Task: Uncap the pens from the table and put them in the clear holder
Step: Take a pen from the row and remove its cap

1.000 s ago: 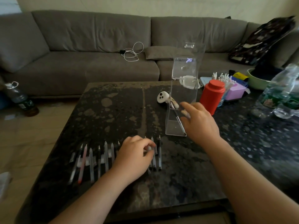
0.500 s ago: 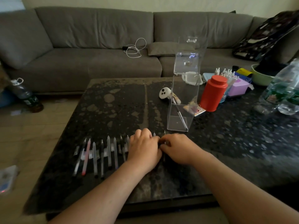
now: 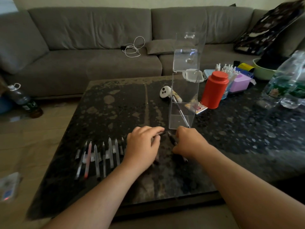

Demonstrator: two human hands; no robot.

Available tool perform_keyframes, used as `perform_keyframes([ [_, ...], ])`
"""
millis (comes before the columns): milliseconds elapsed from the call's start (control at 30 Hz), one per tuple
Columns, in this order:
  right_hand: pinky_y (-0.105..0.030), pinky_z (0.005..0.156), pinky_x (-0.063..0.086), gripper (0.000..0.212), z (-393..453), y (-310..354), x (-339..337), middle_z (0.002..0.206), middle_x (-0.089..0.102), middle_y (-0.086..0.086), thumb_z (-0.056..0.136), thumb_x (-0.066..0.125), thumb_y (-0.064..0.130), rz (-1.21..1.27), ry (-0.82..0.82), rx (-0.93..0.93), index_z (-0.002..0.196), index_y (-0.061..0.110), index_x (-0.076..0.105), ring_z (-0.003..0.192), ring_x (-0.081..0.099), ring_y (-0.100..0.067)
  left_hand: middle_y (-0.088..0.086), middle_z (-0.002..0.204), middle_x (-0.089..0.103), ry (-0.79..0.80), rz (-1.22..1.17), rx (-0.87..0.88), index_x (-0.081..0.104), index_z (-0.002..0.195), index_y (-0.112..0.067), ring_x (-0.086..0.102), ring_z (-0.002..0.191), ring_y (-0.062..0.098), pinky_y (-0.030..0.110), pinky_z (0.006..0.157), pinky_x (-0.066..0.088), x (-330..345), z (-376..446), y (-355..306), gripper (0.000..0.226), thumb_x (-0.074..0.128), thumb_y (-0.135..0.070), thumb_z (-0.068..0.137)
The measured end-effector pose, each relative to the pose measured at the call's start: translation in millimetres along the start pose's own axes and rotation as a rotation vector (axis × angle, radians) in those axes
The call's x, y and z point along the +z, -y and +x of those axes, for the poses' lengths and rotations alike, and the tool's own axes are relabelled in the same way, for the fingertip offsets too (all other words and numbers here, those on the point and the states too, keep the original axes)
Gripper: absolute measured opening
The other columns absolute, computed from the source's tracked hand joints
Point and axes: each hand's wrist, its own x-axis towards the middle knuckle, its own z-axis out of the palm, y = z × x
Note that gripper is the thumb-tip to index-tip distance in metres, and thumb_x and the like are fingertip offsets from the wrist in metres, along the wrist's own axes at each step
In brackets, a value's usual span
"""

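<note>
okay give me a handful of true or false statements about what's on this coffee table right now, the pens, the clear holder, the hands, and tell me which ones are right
1. The clear holder already has one pen leaning inside it. True.
2. The red canister stands to the left of the holder. False: it stands to the holder's right.
3. Both hands are at a dark pen just in front of the holder, the left hand and the right hand each with a grip on part of it. True.
4. The row of pens on the table lies to the right of the right hand. False: it lies left of the left hand.
5. A white cable lies on the sofa. True.
</note>
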Motion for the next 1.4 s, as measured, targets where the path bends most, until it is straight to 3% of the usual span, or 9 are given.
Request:
perform_keyframes([
  [100,-0.032,0.066,0.053,0.025,2,-3,-1,0.096,0.057,0.003,0.084,0.073,0.034,0.049,0.022,0.040,0.099,0.023,0.057,0.083,0.059,-0.015,-0.022,0.109,0.071,0.028,-0.125,-0.143,0.068,0.133,-0.036,0.060,0.108,0.005,0.033,0.095,0.051,-18,2,6,0.034,0.068,-0.029,0.100],
  [167,-0.032,0.073,0.055,0.019,3,-6,-3,0.098,0.058,0.003,0.091,0.067,0.031,0.088,0.001,0.028,0.108,0.023,0.066,0.085,0.060,-0.014,-0.022,0.108,0.071,0.040,-0.148,-0.219,0.071,0.124,-0.037,0.063,0.104,0.000,0.024,0.089,0.052,-29,2,13,0.026,0.072,-0.030,0.098],
  [333,-0.032,0.084,0.046,0.029,-1,-9,-9,0.109,0.050,0.006,0.102,0.054,0.030,0.147,-0.182,-0.214,0.129,0.033,0.063,0.104,0.056,-0.019,-0.021,0.097,0.073,-0.020,-0.325,-0.326,0.075,0.104,-0.040,0.066,0.091,-0.009,0.019,0.081,0.053,-50,1,27,0.018,0.076,-0.024,0.096],
  [467,-0.037,0.077,0.054,0.023,-13,3,-13,0.095,0.062,0.011,0.099,0.059,0.045,0.164,-0.408,-0.411,0.110,0.034,0.076,0.089,0.061,-0.014,-0.018,0.093,0.074,-0.108,-0.434,-0.370,0.076,0.094,-0.043,0.066,0.088,-0.004,0.021,0.076,0.054,-60,-3,26,0.025,0.077,-0.018,0.096],
  [600,-0.038,0.073,0.055,0.018,-21,18,-15,0.085,0.062,0.012,0.096,0.067,0.044,0.190,-0.513,-0.490,0.102,0.032,0.079,0.084,0.061,-0.014,-0.019,0.091,0.072,-0.116,-0.396,-0.379,0.076,0.096,-0.042,0.063,0.089,-0.011,0.013,0.070,0.047,-66,-7,20,0.025,0.079,-0.018,0.094],
  [867,-0.032,0.069,0.049,0.017,-27,27,-18,0.083,0.059,0.015,0.096,0.067,0.041,0.228,-0.556,-0.506,0.104,0.033,0.080,0.079,0.059,-0.010,-0.018,0.091,0.072,-0.108,-0.369,-0.368,0.075,0.098,-0.040,0.062,0.087,-0.015,0.013,0.071,0.046,-69,-8,16,0.025,0.080,-0.016,0.093],
  [1200,-0.039,0.072,0.055,0.017,-33,39,-12,0.088,0.060,0.012,0.094,0.071,0.042,0.201,-0.512,-0.569,0.108,0.034,0.077,0.082,0.060,-0.013,-0.021,0.091,0.074,-0.036,-0.343,-0.315,0.076,0.094,-0.041,0.067,0.087,-0.009,0.018,0.079,0.053,-69,-11,12,0.026,0.082,-0.016,0.090],
  [1267,-0.039,0.072,0.055,0.020,-33,39,-12,0.091,0.059,0.012,0.092,0.073,0.041,0.164,-0.494,-0.584,0.111,0.035,0.076,0.084,0.060,-0.014,-0.023,0.093,0.073,-0.009,-0.307,-0.301,0.076,0.101,-0.041,0.067,0.087,-0.010,0.017,0.082,0.054,-70,-11,12,0.025,0.080,-0.019,0.092],
  [1400,-0.040,0.067,0.057,0.019,-33,35,-13,0.093,0.062,0.008,0.092,0.074,0.035,0.077,-0.542,-0.619,0.111,0.031,0.077,0.082,0.062,-0.018,-0.030,0.101,0.065,0.096,-0.140,-0.220,0.074,0.124,-0.038,0.056,0.088,-0.020,0.003,0.074,0.037,-74,-13,14,0.026,0.071,-0.031,0.099],
])
